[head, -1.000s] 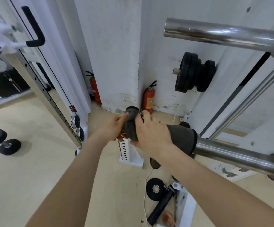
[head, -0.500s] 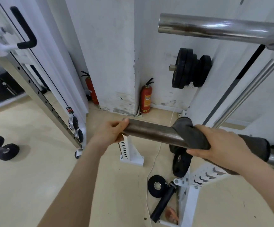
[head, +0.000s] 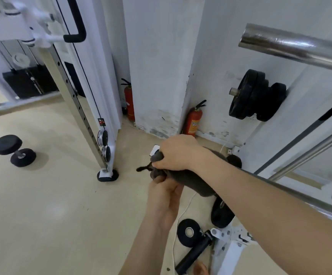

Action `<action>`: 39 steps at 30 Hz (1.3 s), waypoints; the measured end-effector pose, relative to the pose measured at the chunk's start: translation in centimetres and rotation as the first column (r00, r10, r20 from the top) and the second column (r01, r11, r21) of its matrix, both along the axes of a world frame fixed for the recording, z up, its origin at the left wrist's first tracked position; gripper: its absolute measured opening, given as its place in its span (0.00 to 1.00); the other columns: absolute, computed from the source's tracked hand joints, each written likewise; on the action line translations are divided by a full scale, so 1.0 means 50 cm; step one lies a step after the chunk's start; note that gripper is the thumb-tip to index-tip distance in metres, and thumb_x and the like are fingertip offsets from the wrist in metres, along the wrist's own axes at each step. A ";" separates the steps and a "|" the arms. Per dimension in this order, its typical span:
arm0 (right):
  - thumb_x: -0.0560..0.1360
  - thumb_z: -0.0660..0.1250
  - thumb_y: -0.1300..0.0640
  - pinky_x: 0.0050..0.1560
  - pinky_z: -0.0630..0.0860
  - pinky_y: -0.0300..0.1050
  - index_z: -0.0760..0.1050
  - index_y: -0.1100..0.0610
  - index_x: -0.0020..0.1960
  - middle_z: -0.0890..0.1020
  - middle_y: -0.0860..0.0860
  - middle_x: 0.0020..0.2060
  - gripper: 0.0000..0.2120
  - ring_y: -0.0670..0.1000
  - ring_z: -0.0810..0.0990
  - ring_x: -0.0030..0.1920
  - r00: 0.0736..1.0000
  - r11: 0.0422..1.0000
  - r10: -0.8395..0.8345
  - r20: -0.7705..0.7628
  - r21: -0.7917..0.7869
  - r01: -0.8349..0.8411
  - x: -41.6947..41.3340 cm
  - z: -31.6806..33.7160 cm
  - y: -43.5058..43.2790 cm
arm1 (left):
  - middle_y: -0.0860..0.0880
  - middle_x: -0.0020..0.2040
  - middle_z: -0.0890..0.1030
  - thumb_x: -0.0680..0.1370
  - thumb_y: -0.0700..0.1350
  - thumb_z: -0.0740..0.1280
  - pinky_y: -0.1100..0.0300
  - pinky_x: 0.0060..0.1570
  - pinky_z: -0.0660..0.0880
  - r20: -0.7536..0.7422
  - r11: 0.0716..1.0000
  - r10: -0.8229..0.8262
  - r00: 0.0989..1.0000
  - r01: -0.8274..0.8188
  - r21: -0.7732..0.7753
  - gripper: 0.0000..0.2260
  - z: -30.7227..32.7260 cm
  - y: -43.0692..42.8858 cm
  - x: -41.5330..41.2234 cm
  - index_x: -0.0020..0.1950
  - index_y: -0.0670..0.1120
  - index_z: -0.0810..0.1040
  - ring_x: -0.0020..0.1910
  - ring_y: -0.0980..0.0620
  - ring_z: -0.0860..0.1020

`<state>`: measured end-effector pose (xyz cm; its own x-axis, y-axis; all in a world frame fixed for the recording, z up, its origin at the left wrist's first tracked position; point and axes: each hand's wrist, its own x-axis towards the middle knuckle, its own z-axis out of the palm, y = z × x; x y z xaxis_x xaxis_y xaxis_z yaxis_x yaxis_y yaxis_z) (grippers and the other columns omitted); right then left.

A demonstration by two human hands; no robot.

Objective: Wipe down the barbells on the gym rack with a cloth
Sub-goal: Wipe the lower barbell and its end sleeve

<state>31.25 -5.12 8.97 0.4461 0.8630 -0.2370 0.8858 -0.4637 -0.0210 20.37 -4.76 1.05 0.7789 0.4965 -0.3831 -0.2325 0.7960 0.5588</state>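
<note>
The lower barbell [head: 328, 209] runs from the bottom right up to the middle of the view, mostly hidden under my right forearm. A dark grey cloth [head: 191, 181] is wrapped over its free end. My right hand [head: 177, 153] grips the cloth from above at the very tip of the bar. My left hand [head: 165, 195] is just below, its fingers curled round the cloth-covered end from underneath. A loose corner of cloth sticks out to the left. A second, shiny barbell [head: 292, 46] crosses the upper right, bare.
Black weight plates [head: 256, 96] hang on a peg at the right. Two red fire extinguishers [head: 194, 120] stand by the white pillar. A white rack upright [head: 105, 147] stands left of my hands, a dumbbell [head: 14, 150] lies on the floor far left, and plates and a roller [head: 191, 233] lie below.
My right hand slid the cloth back along the lower bar from near the collar to its free end. My left hand shifted from the bare tip to under the cloth. The camera swung right.
</note>
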 end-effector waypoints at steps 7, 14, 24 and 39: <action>0.81 0.56 0.50 0.38 0.70 0.44 0.62 0.51 0.36 0.73 0.51 0.36 0.15 0.52 0.72 0.36 0.980 0.943 -0.192 0.059 0.286 0.168 -0.003 -0.008 -0.011 | 0.40 0.51 0.84 0.76 0.28 0.59 0.53 0.55 0.77 -0.170 1.000 -0.003 0.985 0.000 -0.015 0.18 0.016 0.037 -0.026 0.65 0.38 0.69 0.52 0.44 0.83; 0.79 0.50 0.37 0.38 0.73 0.45 0.73 0.44 0.50 0.79 0.48 0.42 0.17 0.51 0.78 0.40 0.956 0.878 -0.281 -0.089 0.379 0.293 0.004 -0.011 -0.119 | 0.48 0.59 0.79 0.76 0.31 0.63 0.53 0.59 0.75 -0.285 0.905 0.135 0.949 -0.001 0.425 0.23 0.042 0.070 -0.020 0.67 0.50 0.72 0.57 0.50 0.78; 0.80 0.46 0.37 0.43 0.77 0.49 0.75 0.48 0.51 0.81 0.50 0.38 0.23 0.52 0.80 0.39 0.708 0.714 -0.699 0.096 0.135 0.687 0.040 0.005 -0.540 | 0.51 0.53 0.78 0.79 0.49 0.59 0.58 0.50 0.69 -0.321 -0.335 0.385 0.865 0.456 0.825 0.12 0.088 0.040 0.090 0.51 0.50 0.82 0.50 0.50 0.74; 0.73 0.56 0.44 0.60 0.73 0.49 0.79 0.54 0.60 0.82 0.51 0.57 0.24 0.53 0.79 0.59 0.531 0.646 -0.763 0.367 0.434 0.628 -0.034 -0.051 -0.667 | 0.53 0.38 0.82 0.80 0.51 0.56 0.51 0.46 0.72 -0.334 -0.721 0.076 0.940 0.283 0.632 0.14 0.065 -0.237 0.167 0.44 0.53 0.81 0.40 0.47 0.80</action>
